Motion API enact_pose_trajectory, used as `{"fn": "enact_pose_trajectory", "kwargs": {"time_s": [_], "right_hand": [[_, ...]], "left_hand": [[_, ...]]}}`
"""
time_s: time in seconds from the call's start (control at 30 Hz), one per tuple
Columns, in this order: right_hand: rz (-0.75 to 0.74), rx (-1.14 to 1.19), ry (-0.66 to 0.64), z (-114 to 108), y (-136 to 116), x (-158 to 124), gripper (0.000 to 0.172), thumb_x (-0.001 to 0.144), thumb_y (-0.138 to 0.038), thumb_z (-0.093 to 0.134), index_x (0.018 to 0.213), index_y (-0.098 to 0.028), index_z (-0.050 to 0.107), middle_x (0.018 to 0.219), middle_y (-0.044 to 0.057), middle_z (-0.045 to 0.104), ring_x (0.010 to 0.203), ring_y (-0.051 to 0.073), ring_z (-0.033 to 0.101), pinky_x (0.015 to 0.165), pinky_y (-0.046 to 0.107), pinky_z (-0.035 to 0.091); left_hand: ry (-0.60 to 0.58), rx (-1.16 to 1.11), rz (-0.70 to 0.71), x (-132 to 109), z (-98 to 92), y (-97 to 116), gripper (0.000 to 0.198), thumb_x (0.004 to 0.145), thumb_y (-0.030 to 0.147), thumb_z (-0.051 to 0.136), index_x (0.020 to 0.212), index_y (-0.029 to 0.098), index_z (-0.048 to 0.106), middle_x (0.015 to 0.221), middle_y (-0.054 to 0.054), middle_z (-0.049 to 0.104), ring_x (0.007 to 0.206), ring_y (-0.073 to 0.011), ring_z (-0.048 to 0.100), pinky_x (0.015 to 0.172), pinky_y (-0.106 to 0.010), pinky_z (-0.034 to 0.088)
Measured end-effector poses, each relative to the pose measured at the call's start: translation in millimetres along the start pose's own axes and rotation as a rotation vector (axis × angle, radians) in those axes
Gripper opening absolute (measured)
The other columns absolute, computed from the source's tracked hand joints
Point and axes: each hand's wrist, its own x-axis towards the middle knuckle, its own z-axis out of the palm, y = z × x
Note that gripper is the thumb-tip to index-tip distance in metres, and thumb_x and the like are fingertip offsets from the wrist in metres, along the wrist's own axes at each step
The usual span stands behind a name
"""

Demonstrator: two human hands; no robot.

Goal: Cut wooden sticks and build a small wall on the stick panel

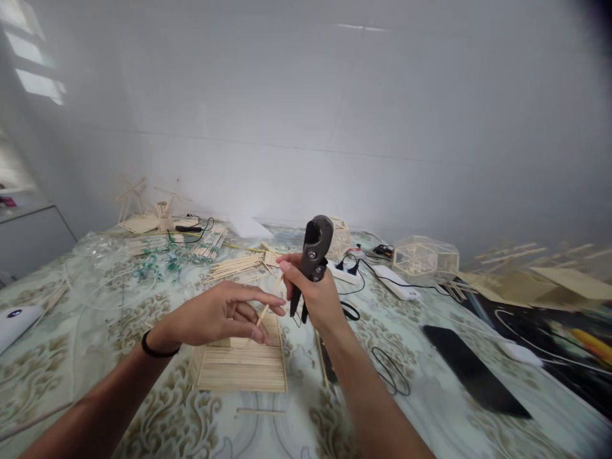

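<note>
My left hand (pixel 224 312) is closed on a thin wooden stick (pixel 264 312), pinched between its fingers and slanting up toward my other hand. My right hand (pixel 313 296) grips a dark grey hand cutter (pixel 316 248) with metal rivets, and its thumb and index finger are at the stick's upper end. Whether those fingertips press on the stick is hard to tell. Below both hands lies a flat wooden panel (pixel 239 370) made of sticks set side by side. A short loose stick (pixel 261 411) rests on the cloth in front of it.
Several loose sticks (pixel 234 268) and green-tipped bundles (pixel 210 245) lie behind. Stick models (pixel 425 258) stand along the wall. A white power strip (pixel 344 273) with black cables sits at centre right, and a black flat slab (pixel 473 370) lies at right on the patterned tablecloth (pixel 182 414).
</note>
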Motion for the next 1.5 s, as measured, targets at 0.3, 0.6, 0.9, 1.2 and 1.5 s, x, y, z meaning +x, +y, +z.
{"fn": "enact_pose_trajectory", "kwargs": {"time_s": [0.3, 0.6, 0.9, 1.2, 1.5], "right_hand": [[-0.018, -0.057, 0.075, -7.3, -9.5, 1.1, 0.026, 0.075, -0.042, 0.079, 0.084, -0.019, 0.072, 0.069, 0.0, 0.07, 0.051, 0.011, 0.054, 0.05, 0.025, 0.044], [-0.109, -0.181, 0.069, 17.8, -2.0, -9.0, 0.023, 0.076, -0.04, 0.079, 0.082, -0.018, 0.075, 0.073, 0.002, 0.072, 0.064, 0.015, 0.062, 0.063, 0.028, 0.05], [0.01, -0.173, -0.04, 14.1, 2.8, -6.3, 0.031, 0.071, -0.041, 0.084, 0.09, -0.019, 0.075, 0.065, -0.002, 0.066, 0.057, 0.012, 0.054, 0.055, 0.025, 0.043], [0.048, -0.186, -0.017, 13.4, -3.2, -7.6, 0.031, 0.073, -0.047, 0.08, 0.08, -0.017, 0.074, 0.056, -0.004, 0.057, 0.05, 0.01, 0.048, 0.048, 0.024, 0.038], [0.095, -0.156, -0.017, 13.6, -2.6, -5.2, 0.03, 0.072, -0.044, 0.081, 0.074, -0.016, 0.069, 0.063, 0.0, 0.063, 0.05, 0.01, 0.05, 0.048, 0.024, 0.04]], "left_hand": [[0.063, 0.057, -0.046, -3.7, -13.5, -0.7, 0.063, 0.088, 0.027, 0.075, 0.146, 0.028, 0.05, 0.116, -0.009, 0.075, 0.095, -0.0211, 0.078, 0.087, -0.03, 0.061], [0.281, 0.092, -0.095, 4.3, -5.6, 5.0, 0.024, 0.089, 0.028, 0.069, 0.111, 0.017, 0.064, 0.087, -0.005, 0.081, 0.08, -0.0181, 0.076, 0.08, -0.029, 0.057], [0.327, 0.072, -0.066, 9.8, -8.7, -10.1, 0.026, 0.09, 0.04, 0.069, 0.088, 0.015, 0.076, 0.084, -0.005, 0.076, 0.073, -0.0161, 0.072, 0.071, -0.026, 0.057], [0.325, -0.005, -0.077, 14.7, -1.3, -15.4, 0.034, 0.092, 0.047, 0.064, 0.1, 0.016, 0.074, 0.086, -0.005, 0.075, 0.07, -0.0181, 0.076, 0.068, -0.031, 0.065], [0.311, -0.081, -0.076, 13.5, 0.7, -14.7, 0.032, 0.092, 0.044, 0.067, 0.094, 0.014, 0.077, 0.094, -0.008, 0.079, 0.085, -0.0209, 0.078, 0.079, -0.033, 0.066]]}}
